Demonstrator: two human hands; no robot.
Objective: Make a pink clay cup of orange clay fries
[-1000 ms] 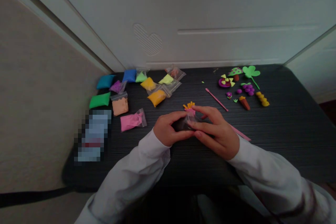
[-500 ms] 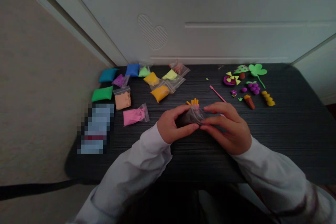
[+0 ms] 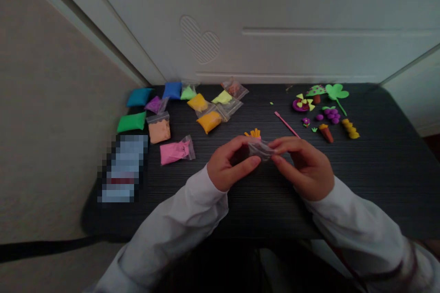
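Note:
Between my two hands is a small clear zip bag (image 3: 261, 150), its contents mostly hidden by my fingers. My left hand (image 3: 231, 163) is closed on the bag's left part, thumb in front and fingers behind. With thumb and fingertips my right hand (image 3: 304, 165) pinches the bag's right end. Just beyond the bag, on the table, stands a bunch of yellow clay sticks (image 3: 254, 133) with a bit of pink at its base. A pink modelling tool (image 3: 287, 124) lies behind my right hand, its near end reaching my fingers.
At the left lie packets of clay, among them a green packet (image 3: 132, 122), a pink bag (image 3: 176, 151) and an orange-yellow bag (image 3: 209, 122). A blurred phone-like slab (image 3: 124, 169) is nearer. Right of the tool are clay grapes (image 3: 332, 115), a brown cone (image 3: 326, 132) and a green clover (image 3: 337, 92).
My right fingers have closed into a tighter pinch on the bag's end. The bag now looks flatter and stretched to the right, and its dark part is less visible.

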